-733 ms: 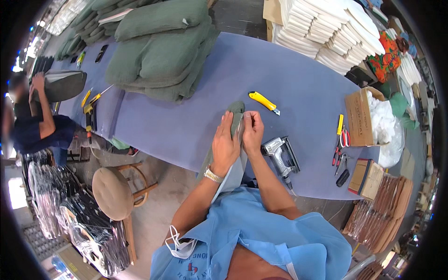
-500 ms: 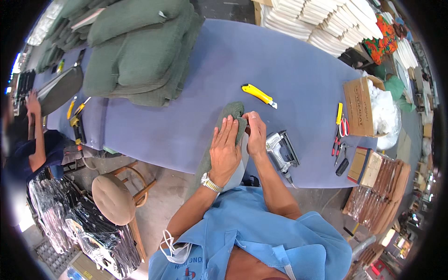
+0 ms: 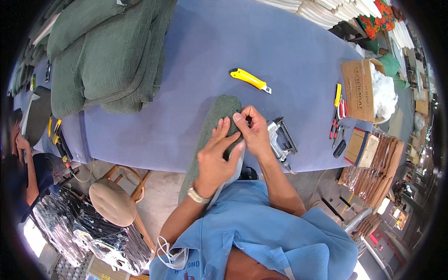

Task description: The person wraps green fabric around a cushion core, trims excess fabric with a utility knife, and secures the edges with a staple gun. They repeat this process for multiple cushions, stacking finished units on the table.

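Observation:
A long padded piece covered in dark green fabric (image 3: 208, 122) stands tilted across the table's near edge, its rounded end away from me. My left hand (image 3: 215, 157) rests on its face with fingers spread and the thumb apart. At the pad's right edge, my right hand (image 3: 255, 133) pinches the green fabric cover between thumb and curled fingers. The fingertips partly hide the pinched fabric. A silver staple gun (image 3: 280, 140) lies just right of my right hand. Beyond the pad lies a yellow utility knife (image 3: 250, 80).
Green cushions (image 3: 112, 58) are piled at the left. On the right are red-handled scissors (image 3: 343, 108), other hand tools and a cardboard box (image 3: 358, 92) with white stuffing. A round stool (image 3: 112, 200) stands below the table. Another person's arm (image 3: 30, 175) works at far left.
The pad has turned to show more of its green face. My left fingers have gone from lying flat together to spread apart. My right hand stays at the pad's edge. The whole view has shifted.

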Demonstrator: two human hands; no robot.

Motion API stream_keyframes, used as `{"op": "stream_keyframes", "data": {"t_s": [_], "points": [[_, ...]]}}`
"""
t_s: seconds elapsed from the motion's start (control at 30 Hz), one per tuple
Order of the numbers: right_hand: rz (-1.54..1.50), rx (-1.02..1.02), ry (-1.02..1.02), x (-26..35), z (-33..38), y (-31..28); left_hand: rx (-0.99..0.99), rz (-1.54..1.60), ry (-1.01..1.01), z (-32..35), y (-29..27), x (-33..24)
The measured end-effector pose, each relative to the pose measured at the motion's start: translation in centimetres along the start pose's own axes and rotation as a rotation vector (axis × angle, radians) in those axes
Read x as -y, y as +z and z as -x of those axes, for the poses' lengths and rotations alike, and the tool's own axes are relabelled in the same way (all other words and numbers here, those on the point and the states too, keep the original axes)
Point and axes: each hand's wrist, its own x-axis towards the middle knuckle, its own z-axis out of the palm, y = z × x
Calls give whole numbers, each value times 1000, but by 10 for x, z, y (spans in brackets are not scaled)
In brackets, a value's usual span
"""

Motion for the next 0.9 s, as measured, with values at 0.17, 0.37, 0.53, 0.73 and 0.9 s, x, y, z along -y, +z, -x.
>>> {"op": "stream_keyframes", "data": {"t_s": [0.17,0.37,0.53,0.73,0.9], "points": [[-107,39,-13,-8,-6,2,87,353,-275,-76,-39,31],[-237,46,73,4,-3,18,243,392,-181,-96,-8,63],[-250,71,124,8,-1,13,283,334,-128,-86,-10,48],[-231,49,156,2,-3,6,331,194,-30,-74,-5,38],[-306,91,141,5,-6,4,346,104,10,-69,-5,35]]}}
